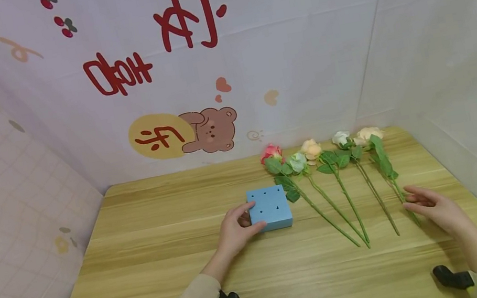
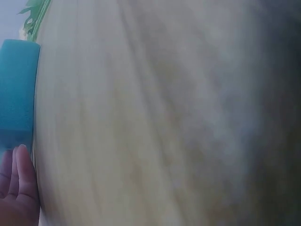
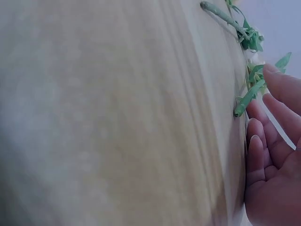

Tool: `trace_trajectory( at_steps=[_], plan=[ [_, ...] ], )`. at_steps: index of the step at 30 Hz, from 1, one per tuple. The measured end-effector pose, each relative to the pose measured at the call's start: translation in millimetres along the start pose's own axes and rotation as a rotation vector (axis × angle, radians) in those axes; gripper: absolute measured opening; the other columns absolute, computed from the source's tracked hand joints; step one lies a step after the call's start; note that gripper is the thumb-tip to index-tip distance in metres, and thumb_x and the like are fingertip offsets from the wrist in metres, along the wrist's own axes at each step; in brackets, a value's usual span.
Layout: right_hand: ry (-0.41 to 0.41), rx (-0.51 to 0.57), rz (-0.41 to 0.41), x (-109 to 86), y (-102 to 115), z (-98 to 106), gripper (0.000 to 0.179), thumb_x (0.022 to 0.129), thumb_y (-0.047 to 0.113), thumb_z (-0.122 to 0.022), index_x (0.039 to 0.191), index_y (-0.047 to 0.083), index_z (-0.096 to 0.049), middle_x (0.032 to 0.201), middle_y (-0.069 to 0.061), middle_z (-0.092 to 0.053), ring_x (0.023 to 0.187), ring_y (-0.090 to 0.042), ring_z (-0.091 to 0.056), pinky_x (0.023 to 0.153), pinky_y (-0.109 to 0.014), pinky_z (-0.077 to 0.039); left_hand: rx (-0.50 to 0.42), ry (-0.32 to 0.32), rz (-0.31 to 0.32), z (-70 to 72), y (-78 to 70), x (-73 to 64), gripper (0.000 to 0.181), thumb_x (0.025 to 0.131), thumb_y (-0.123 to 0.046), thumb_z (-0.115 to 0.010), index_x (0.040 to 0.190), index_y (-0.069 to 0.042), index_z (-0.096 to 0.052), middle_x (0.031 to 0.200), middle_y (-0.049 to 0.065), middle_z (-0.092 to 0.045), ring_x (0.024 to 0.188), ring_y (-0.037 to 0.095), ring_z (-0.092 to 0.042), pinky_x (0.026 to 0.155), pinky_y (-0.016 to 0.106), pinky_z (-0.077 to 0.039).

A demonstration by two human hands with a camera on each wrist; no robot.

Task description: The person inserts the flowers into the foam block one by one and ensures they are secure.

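Touching the blue block (image 1: 275, 220) at its 9 o'clock side, the left hand (image 1: 234, 232) keeps a wide grip: thumb at the 7 o'clock corner, forefinger at 10 o'clock, a clear gap between them. In the left wrist view its visible fingers are extended, tips at the block's end. The block lies flat on the desk (image 1: 159, 243); its top carries five small holes (image 1: 261, 211) – three in the far row, two in the near row.

For the directions below, set the block at the dial's centre, with 12 o'clock at the far edge. Five roses lie on the desk: the pink rose (image 1: 271, 152) between 12 and 1 o'clock, the pale green rose (image 1: 298, 162) and peach rose (image 1: 310, 149) between 1 and 2, the white rose (image 1: 341, 138) and cream rose (image 1: 369, 134) near 2. All stems point roughly toward 5 o'clock from their blooms. Leaves on the pink rose's stem sit just beside the block.

The right hand (image 1: 436, 210) is at 3 o'clock, at the lower stem of the cream rose. Its grip is parted – thumb and forefinger well separated, remaining fingers loosely bent; whether they contact the stem cannot be determined.

A bear print (image 1: 216, 130) shows on the wall cloth (image 1: 296, 43) at 11 o'clock.
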State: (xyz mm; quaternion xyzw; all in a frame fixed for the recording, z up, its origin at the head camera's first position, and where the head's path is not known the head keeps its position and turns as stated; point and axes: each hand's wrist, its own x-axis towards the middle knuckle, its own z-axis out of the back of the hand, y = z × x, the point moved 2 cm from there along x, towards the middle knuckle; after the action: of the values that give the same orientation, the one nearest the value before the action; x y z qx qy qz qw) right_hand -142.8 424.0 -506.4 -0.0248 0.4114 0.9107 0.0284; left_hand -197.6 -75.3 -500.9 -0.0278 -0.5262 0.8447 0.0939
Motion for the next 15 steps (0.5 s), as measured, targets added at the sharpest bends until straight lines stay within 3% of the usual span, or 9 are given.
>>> trace_trajectory(
  at_steps=[8, 15],
  plan=[
    [0.027, 0.004, -0.043, 3.2, -0.4, 1.8, 0.067, 0.096, 0.032, -0.067, 0.144, -0.008, -0.043, 0.102, 0.012, -0.061, 0.087, 0.012, -0.048, 0.070, -0.017, -0.046, -0.030, 0.024, 0.012, 0.6, 1.6, 0.6, 0.060, 0.080, -0.027, -0.086, 0.135, -0.017, -0.064, 0.103, 0.007, -0.056, 0.089, 0.022, -0.057, 0.077, 0.036, -0.050],
    [0.054, -0.014, -0.070, 4.9, 2.7, 3.0, 0.068, 0.096, 0.036, -0.067, 0.144, -0.007, -0.044, 0.108, -0.001, -0.062, 0.088, 0.011, -0.047, 0.071, -0.016, -0.044, -0.054, 0.031, 0.025, 2.5, 0.5, 0.0, 0.059, 0.081, -0.026, -0.085, 0.135, -0.017, -0.064, 0.103, 0.007, -0.056, 0.088, 0.021, -0.057, 0.078, 0.036, -0.050]
  ],
)
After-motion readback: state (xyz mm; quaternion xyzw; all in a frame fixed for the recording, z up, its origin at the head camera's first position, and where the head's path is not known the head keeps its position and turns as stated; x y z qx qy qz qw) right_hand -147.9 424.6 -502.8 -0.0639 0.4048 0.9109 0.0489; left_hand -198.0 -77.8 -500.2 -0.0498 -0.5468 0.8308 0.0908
